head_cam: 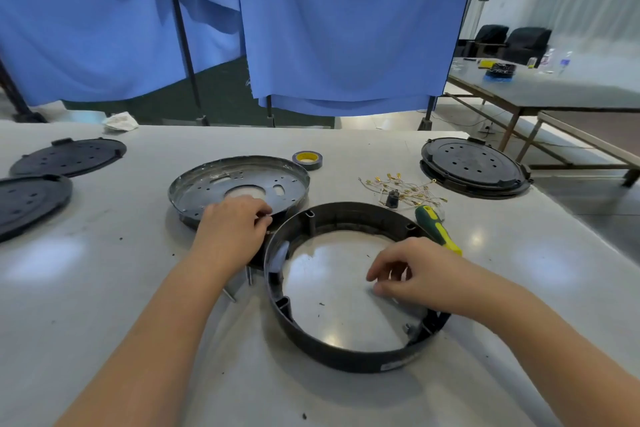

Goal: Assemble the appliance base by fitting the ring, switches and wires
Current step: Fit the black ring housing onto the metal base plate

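Note:
A black plastic ring [346, 354] lies flat on the grey table in front of me. Behind it to the left sits a round metal base plate [242, 180] with holes and a raised rim. My left hand [230, 234] lies on the near edge of that plate, its fingers curled around the rim where the plate meets the ring. My right hand [419, 276] hovers over the ring's right inner side, fingers loosely bent and holding nothing that I can see. A bundle of thin wires [403, 189] with brass terminals and a small black switch [393, 199] lie behind the ring.
A green and yellow screwdriver [438, 229] lies at the ring's right rear. A tape roll [307, 160] sits behind the plate. Black round covers lie at far left [69, 156] [31, 201] and far right [474, 166]. Two screws [239, 284] lie left of the ring. Blue curtains hang behind.

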A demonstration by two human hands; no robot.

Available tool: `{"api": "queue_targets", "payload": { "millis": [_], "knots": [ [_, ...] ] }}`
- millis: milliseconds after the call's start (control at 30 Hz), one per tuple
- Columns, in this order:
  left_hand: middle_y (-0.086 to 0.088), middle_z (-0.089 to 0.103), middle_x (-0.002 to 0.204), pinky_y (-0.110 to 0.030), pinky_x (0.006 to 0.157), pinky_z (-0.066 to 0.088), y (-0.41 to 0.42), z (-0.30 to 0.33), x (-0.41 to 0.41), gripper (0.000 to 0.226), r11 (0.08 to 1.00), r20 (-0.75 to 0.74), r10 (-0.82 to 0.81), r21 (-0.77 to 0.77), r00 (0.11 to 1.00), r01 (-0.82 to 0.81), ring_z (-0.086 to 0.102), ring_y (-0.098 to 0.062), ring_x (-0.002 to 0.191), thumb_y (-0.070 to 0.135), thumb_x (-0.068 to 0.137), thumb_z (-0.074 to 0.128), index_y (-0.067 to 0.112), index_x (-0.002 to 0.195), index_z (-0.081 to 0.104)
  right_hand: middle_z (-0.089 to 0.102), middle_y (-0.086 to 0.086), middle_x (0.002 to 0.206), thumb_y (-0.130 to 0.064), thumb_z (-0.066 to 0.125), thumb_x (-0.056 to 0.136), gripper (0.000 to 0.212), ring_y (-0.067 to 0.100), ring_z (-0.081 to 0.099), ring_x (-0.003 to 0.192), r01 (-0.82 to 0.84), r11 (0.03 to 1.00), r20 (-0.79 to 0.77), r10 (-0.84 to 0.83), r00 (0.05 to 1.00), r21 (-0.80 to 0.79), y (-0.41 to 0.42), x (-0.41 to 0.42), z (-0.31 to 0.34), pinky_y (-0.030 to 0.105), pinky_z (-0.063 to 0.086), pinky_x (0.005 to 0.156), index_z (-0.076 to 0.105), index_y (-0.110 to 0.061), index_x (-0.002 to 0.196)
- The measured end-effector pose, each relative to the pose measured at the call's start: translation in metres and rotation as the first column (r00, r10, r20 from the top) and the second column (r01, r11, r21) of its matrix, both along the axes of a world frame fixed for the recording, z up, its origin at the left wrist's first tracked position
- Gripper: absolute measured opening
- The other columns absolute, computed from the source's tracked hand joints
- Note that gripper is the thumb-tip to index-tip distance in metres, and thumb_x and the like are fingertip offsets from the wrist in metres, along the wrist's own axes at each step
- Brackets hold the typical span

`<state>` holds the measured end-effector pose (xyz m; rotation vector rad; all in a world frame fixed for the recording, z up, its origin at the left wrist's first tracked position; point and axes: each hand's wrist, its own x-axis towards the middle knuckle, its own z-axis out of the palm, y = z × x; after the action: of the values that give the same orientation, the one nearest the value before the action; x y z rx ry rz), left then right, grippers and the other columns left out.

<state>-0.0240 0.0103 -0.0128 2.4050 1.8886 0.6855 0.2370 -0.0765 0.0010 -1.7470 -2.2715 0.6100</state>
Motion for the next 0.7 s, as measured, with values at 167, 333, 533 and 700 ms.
{"api": "queue_targets", "payload": {
  "millis": [167, 333, 533, 700],
  "knots": [
    [-0.001, 0.069, 0.106, -0.038, 0.085, 0.048, -0.002, 0.000, 0.002, 0.019, 1.000, 0.137, 0.021, -0.022, 0.990, -0.019, 0.061, -0.022, 0.100, 0.021, 0.095, 0.053, 0.019, 0.106, 0.068, 0.064, -0.017, 0.084, -0.034, 0.063, 0.086, 0.010, -0.001, 0.059, 0.079, 0.032, 0.994, -0.003, -0.032, 0.999, 0.106, -0.003, -0.001, -0.008, 0.017, 0.050, 0.069, 0.069, -0.038, 0.093],
    [-0.001, 0.066, 0.090, -0.037, 0.077, 0.046, -0.005, 0.008, 0.003, 0.010, 0.982, 0.245, -0.015, 0.187, 0.969, -0.032, 0.061, -0.026, 0.087, 0.012, 0.093, 0.057, 0.010, 0.097, 0.065, 0.066, -0.014, 0.087, -0.014, 0.066, 0.086, 0.018, 0.005, 0.062, 0.082, 0.161, 0.937, -0.389, -0.029, 0.921, 0.311, -0.004, 0.001, -0.015, 0.017, 0.048, 0.070, 0.071, -0.031, 0.092],
    [0.011, 0.059, 0.077, -0.018, 0.066, 0.041, -0.020, 0.034, 0.013, 0.010, 0.944, 0.341, -0.271, 0.277, 0.900, 0.179, 0.057, -0.007, 0.074, 0.006, 0.089, 0.062, 0.016, 0.085, 0.063, 0.067, -0.013, 0.090, -0.008, 0.066, 0.087, 0.025, 0.007, 0.064, 0.083, 0.288, 0.895, -0.583, -0.040, 0.811, 0.339, -0.002, 0.008, -0.011, 0.016, 0.050, 0.071, 0.071, -0.031, 0.096],
    [0.013, 0.060, 0.079, -0.027, 0.071, 0.048, -0.053, 0.054, 0.030, 0.011, 0.868, 0.254, -0.486, 0.247, 0.836, 0.430, 0.057, -0.007, 0.079, 0.006, 0.088, 0.063, 0.017, 0.084, 0.064, 0.065, -0.015, 0.095, -0.017, 0.069, 0.085, 0.026, 0.004, 0.063, 0.081, 0.429, 0.842, -0.727, -0.068, 0.683, 0.325, -0.001, 0.018, 0.007, 0.016, 0.052, 0.069, 0.059, -0.033, 0.103]
  ]
}}
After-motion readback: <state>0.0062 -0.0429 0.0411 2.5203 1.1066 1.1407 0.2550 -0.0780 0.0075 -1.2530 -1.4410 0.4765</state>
